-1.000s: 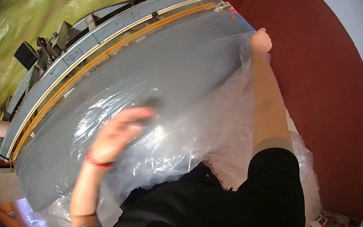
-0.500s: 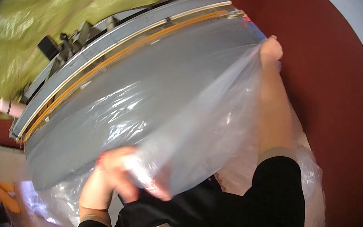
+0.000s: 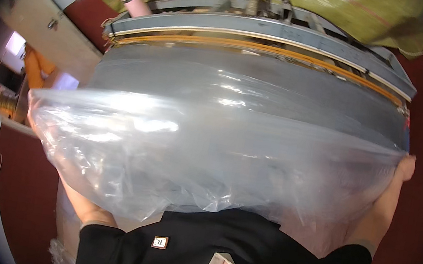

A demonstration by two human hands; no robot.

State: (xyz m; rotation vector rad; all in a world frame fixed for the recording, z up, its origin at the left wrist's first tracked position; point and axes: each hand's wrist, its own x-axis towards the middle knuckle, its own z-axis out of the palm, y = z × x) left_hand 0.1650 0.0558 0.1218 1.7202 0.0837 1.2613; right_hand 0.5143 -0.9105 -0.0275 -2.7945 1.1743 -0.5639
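Note:
A wide sheet of clear plastic film [image 3: 219, 155] stretches across the view in front of my body, its upper edge pulled fairly straight between my hands. At the far left my left hand [image 3: 33, 108] grips one end of that edge; the film partly covers its fingers. My right hand [image 3: 407, 165] is closed on the opposite end at the right. Below the edge the film hangs in shiny creases over my left forearm. Beyond it lies a broad grey surface [image 3: 177, 69], also covered by glossy film.
A grey metal frame [image 3: 211, 23] with an orange strip [image 3: 235, 43] runs along the far side. A pink cylinder [image 3: 134, 0] rests at its left end, and a black clamp-like fitting [image 3: 269, 1] stands near its middle. Behind hangs yellow-green woven sheeting [image 3: 340, 1]. An open doorway [image 3: 19, 65] is at left.
My left hand has gone from near my body out to the far left and now grips the film. The film is spread wide, and the view has turned to the left.

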